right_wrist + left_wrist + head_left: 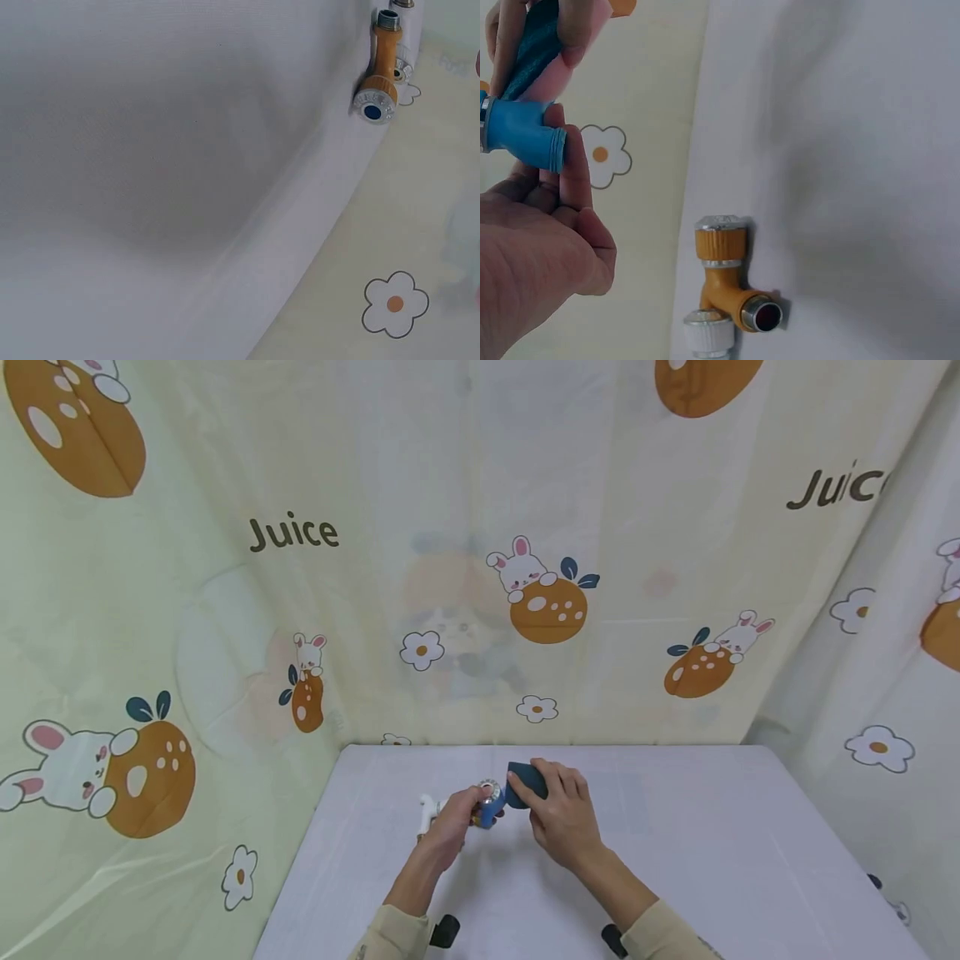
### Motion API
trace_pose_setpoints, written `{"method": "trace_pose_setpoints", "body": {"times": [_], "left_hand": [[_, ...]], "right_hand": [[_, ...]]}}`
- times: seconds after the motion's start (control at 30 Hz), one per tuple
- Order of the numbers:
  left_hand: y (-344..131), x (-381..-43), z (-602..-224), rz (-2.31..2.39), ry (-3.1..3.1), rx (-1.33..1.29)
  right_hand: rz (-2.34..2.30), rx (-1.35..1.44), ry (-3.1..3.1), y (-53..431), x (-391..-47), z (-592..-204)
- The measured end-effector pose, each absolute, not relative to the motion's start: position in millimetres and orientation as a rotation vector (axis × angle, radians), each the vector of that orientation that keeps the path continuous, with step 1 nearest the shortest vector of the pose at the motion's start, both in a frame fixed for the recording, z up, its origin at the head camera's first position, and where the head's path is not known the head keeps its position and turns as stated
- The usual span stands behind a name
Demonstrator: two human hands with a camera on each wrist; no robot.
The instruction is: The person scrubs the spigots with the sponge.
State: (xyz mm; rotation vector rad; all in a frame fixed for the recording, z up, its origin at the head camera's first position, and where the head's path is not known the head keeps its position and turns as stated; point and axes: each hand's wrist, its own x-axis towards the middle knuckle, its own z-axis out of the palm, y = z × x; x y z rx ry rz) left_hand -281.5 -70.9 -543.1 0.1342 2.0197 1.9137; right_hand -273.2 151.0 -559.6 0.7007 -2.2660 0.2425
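Just left of my left hand [452,821], a white valve [427,812] lies on the table [712,860], with an orange valve [724,285] beside it. That hand grips a blue valve [489,807], thumb at its silvery knob. To its right, my right hand [566,817] pinches a dark teal cloth [526,786] close to the blue valve; I cannot tell whether they touch.

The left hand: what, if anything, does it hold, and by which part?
The left hand holds a blue, tubular, plastic-looking valve, thumb at the silver knob, fingers by the ridged pipe end.
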Motion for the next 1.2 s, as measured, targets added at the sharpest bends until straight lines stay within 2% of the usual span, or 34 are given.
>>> {"method": "trace_pose_setpoints", "body": {"times": [1.0, 1.2], "left_hand": [[-75.1, -276.7, -542.1, 1.744, 2.026, 0.410], [-72.1, -273.7, -539.6, 1.767, 1.959, 0.444]], "right_hand": [[1.419, 0.208, -2.431, 152.6, -276.7, -554.2], [1.464, 0.155, -2.478, 155.0, -277.0, -557.9]]}}
